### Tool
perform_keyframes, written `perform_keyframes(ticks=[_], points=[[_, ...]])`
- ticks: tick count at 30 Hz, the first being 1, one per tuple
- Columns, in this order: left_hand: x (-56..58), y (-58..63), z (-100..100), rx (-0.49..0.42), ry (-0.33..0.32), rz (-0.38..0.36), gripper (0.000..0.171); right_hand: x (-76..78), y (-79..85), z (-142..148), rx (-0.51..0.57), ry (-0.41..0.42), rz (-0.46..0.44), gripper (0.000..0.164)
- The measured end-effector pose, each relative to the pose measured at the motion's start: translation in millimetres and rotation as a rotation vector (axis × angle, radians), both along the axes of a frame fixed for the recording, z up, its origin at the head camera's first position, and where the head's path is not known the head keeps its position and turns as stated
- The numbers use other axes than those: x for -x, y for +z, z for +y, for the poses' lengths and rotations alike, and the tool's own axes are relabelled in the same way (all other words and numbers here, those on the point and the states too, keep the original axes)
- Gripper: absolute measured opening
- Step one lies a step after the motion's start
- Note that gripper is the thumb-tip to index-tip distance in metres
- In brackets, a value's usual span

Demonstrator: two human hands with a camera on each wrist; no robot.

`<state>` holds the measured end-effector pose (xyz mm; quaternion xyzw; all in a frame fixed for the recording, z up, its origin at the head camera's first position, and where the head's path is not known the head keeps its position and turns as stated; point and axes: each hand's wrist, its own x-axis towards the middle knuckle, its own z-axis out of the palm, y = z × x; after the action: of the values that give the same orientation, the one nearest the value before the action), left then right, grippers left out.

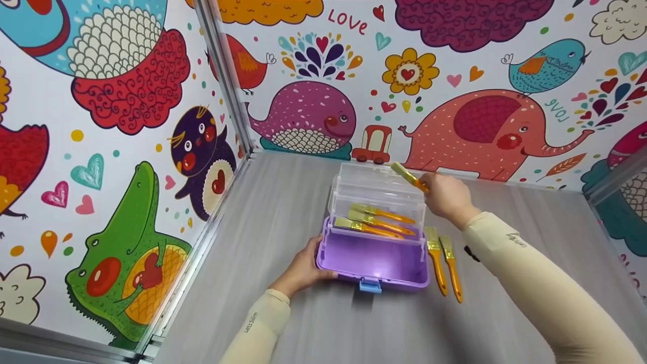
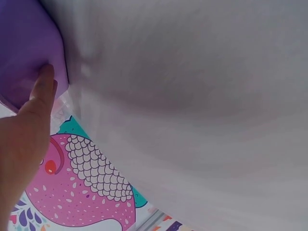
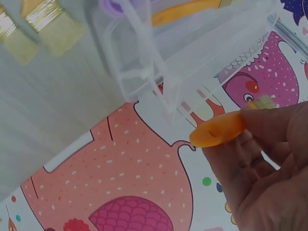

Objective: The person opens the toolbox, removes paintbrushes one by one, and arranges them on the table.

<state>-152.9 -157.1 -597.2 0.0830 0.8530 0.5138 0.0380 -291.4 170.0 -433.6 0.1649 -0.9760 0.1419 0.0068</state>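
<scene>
A purple storage box [image 1: 374, 258] with a blue latch [image 1: 370, 285] stands on the table, its clear tiered trays [image 1: 381, 189] raised toward the back. Several paintbrushes [image 1: 376, 222] with yellow-orange handles lie in the lower clear tray. My left hand [image 1: 306, 268] holds the box's front left corner, and its thumb lies against the purple wall [image 2: 29, 53] in the left wrist view. Above the right end of the upper tray, my right hand [image 1: 447, 197] pinches a paintbrush [image 1: 407, 176] by its orange handle [image 3: 219, 129], bristles pointing up and left.
Two more paintbrushes [image 1: 440, 263] lie on the grey table [image 1: 242, 227] just right of the box. A small black object [image 1: 471, 254] is partly hidden by the right sleeve. Cartoon-printed panels [image 1: 313, 116] wall the table at the back and sides, with a metal post [image 1: 222, 65] at the left corner.
</scene>
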Motion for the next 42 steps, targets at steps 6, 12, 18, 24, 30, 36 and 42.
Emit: perform_keyframes(ticks=[6,12,18,24,30,36,42], points=[[0.1,0.4,0.4,-0.011,0.001,-0.008,0.102,-16.2,9.6,16.9,0.047,-0.041,-0.030,0.033],[-1.2,1.5,1.2,-0.019,0.001,-0.007,0.103,-33.8,8.1,31.5,0.079,-0.049,-0.056,0.032],[-0.9,2.6,2.9,-0.014,0.006,-0.039,0.103,-51.7,-2.1,53.5,0.105,-0.061,-0.110,0.034],[-0.1,1.2,1.5,-0.014,0.004,-0.018,0.102,-64.8,-15.3,79.8,0.164,-0.078,-0.147,0.032],[-1.1,0.2,0.5,-0.039,0.002,-0.019,0.103,-76.3,-37.3,104.4,0.222,-0.110,-0.229,0.030],[-1.0,0.8,0.5,-0.021,-0.006,-0.014,0.103,-87.0,-64.5,125.8,0.251,-0.114,-0.229,0.032],[-1.6,2.7,0.5,-0.009,-0.001,-0.010,0.102,-93.1,-85.4,140.0,0.319,-0.164,-0.284,0.035]])
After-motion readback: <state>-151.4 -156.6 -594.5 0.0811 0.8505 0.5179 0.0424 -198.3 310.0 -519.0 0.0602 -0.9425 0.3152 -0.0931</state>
